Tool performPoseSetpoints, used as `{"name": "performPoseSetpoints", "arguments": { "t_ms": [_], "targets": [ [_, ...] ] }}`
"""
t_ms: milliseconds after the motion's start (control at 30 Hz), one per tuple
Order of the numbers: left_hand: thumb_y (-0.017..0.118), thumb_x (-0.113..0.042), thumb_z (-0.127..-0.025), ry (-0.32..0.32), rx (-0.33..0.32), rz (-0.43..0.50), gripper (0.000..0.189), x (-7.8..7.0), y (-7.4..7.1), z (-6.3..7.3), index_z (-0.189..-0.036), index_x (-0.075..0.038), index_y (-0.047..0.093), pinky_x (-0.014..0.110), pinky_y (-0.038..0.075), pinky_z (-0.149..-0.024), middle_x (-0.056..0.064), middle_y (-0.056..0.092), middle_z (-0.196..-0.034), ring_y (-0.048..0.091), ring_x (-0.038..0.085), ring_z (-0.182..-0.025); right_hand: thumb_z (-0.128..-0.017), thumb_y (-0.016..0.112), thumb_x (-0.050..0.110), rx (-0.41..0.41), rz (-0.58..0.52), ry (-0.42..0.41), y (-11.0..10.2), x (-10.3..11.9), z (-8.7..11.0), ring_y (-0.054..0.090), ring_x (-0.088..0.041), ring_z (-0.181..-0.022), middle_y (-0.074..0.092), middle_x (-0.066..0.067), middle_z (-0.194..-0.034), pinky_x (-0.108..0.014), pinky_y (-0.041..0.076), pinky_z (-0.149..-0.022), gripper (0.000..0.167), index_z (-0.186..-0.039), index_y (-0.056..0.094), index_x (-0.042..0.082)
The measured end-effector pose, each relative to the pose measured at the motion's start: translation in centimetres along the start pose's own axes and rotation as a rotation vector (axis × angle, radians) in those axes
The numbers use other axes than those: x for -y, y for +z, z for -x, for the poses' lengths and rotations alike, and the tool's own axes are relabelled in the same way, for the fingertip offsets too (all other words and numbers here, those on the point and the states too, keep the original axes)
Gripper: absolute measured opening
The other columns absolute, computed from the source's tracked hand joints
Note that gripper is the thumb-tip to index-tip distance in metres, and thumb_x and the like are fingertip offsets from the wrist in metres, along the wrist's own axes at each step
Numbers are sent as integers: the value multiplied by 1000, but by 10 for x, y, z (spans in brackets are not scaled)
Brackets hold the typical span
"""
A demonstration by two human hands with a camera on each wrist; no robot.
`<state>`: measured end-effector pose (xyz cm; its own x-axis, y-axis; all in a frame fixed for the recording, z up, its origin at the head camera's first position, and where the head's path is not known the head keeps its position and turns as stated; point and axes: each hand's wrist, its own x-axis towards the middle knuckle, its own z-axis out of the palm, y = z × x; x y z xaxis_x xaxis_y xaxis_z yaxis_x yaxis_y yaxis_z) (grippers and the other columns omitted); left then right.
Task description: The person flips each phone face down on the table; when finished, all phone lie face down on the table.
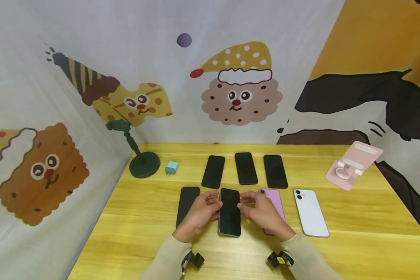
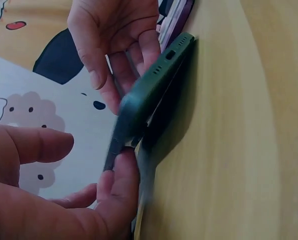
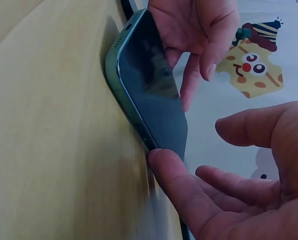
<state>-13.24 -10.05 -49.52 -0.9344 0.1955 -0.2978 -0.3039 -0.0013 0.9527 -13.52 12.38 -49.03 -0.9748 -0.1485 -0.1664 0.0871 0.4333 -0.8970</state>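
Note:
A smartphone with a dark screen and a green frame lies face up between both hands. My left hand is at its left long side; in the left wrist view its fingertips meet the phone's edge, with the thumb held apart. On the opposite side, my right hand touches the edge with a fingertip, its thumb raised away from the screen. Under the left wrist lies part of a black phone. A pink phone, camera side up, is partly covered by my right hand.
Behind are three dark phones, left, middle and right. A white phone lies to the right. A dark green stand and blue charger plug are back left; a pink folding stand is back right.

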Motion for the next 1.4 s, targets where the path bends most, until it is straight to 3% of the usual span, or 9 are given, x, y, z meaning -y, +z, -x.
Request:
{"name": "performPoseSetpoints", "arguments": {
  "t_ms": [300,500,700,900,1133,1400],
  "targets": [
    [65,4,-96,45,-30,21,54,6,5,5,-148,12,51,27,59,-79,18,61,-119,62,15,-94,-95,78,12,-25,-39,11,6,1,1,75,-16,-82,77,-9,-105,-27,61,-67,35,-126,71,-1],
    [65,7,-94,54,-6,78,52,10,1,8,-145,9,57,21,57,-80,20,63,-121,61,17,-101,-96,76,15,6,-40,-11,6,4,0,76,-19,-85,78,-9,-106,-26,61,-68,36,-128,70,-2],
    [67,3,-96,59,16,92,55,9,1,8,-150,2,55,25,58,-92,24,64,-137,66,22,-118,-97,76,18,11,-20,-15,8,8,-3,76,-17,-84,79,-7,-105,-26,60,-67,35,-127,71,1],
    [68,1,-97,62,47,141,56,6,4,4,-151,-2,55,27,59,-90,26,64,-140,70,24,-115,-98,76,23,19,-36,6,9,10,-4,76,-20,-79,80,-9,-104,-29,59,-65,41,-133,68,2],
    [70,-2,-98,-2,98,206,63,5,9,3,-157,-9,50,31,61,-77,21,58,-146,72,21,-101,-99,76,27,65,-151,52,7,13,-4,79,-28,-88,78,-17,-115,-40,66,-75,55,-144,59,1],
    [71,-5,-99,-31,180,241,67,5,14,-1,-161,-14,47,40,62,-83,18,41,-163,70,24,-111,-98,77,26,104,-199,46,6,17,-1,78,-27,-95,77,-18,-113,-43,66,-74,60,-147,55,0]
  ]
}}
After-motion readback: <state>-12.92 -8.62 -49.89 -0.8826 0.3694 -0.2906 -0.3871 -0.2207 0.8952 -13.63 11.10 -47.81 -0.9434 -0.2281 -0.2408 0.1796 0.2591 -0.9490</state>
